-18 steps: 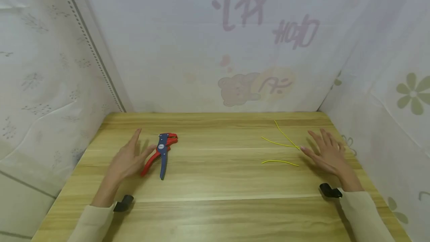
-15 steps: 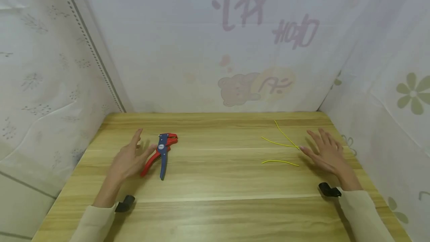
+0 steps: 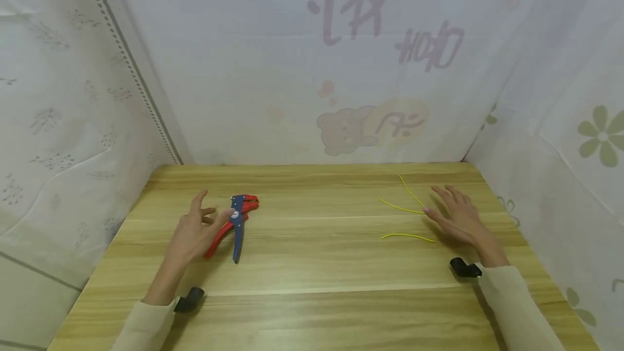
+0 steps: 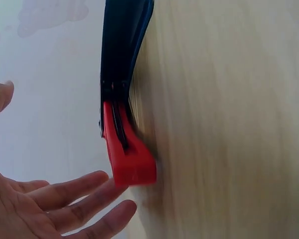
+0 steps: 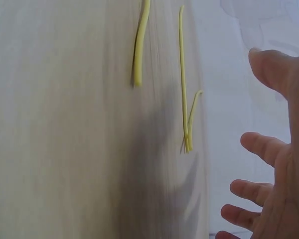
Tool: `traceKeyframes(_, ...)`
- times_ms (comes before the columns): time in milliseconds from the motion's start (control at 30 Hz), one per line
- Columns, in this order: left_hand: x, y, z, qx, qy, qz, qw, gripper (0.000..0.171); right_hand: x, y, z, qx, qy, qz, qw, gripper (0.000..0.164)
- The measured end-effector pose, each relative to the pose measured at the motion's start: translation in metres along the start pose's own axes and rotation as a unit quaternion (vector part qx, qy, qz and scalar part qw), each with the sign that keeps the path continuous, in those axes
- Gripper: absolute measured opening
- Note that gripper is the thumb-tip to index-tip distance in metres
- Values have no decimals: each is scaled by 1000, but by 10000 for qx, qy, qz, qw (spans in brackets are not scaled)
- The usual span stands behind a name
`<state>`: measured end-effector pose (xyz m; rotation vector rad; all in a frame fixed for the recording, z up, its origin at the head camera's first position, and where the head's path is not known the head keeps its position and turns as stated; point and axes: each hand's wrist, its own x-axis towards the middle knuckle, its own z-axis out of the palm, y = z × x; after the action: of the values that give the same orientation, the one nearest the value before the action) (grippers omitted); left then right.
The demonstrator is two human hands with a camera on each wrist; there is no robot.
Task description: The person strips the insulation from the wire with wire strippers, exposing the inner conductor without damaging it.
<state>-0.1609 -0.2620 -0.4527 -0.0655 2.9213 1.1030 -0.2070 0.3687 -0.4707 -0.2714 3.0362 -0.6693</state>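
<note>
Two bare hands over a wood-grained table point(image 3: 312, 264). The left hand point(image 3: 190, 234), its fingers spread and loosely bent, holds nothing; its thumb overlaps the red-and-blue wire stripper point(image 3: 238, 238), which lies on the left side of the tabletop, though contact cannot be confirmed from this angle. The right hand point(image 3: 460, 218), likewise spread and empty, hangs by the right ends of two crossed yellow wires point(image 3: 402, 209). For a sound grasp, palm and fingers are best wrapped round both handles, well away from the red jaws; a thin wire is best pinched near one end between thumb and forefinger. The crossing is the likely hindrance, since lifting one wire may drag the other. A separate yellow wire point(image 3: 407, 234) lies nearer the person. Black wrist cameras point(image 3: 190, 300) jut from the pale sleeves point(image 3: 146, 324) and could brush the surface; a printed cloth point(image 3: 244, 96) bounds the far edge.
</note>
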Motion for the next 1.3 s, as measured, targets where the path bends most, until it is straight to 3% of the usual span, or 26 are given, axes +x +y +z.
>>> traceKeyframes(433,2,9,13,108,-311,-300,9990,108,20,-10,9,493,-80,-142,9987,71)
traceKeyframes(767,5,4,25,532,-552,-259,9967,109,40,-20,21,309,-155,143,9993,71)
traceKeyframes(933,1,5,25,604,-580,-307,9960,95,45,-22,23,323,-77,325,9989,64)
traceKeyframes(1100,0,4,23,364,-692,-380,9962,78,50,-24,25,399,158,464,9980,55)
traceKeyframes(1300,1,3,22,322,-798,-474,9952,74,55,-25,29,528,428,398,9969,39)
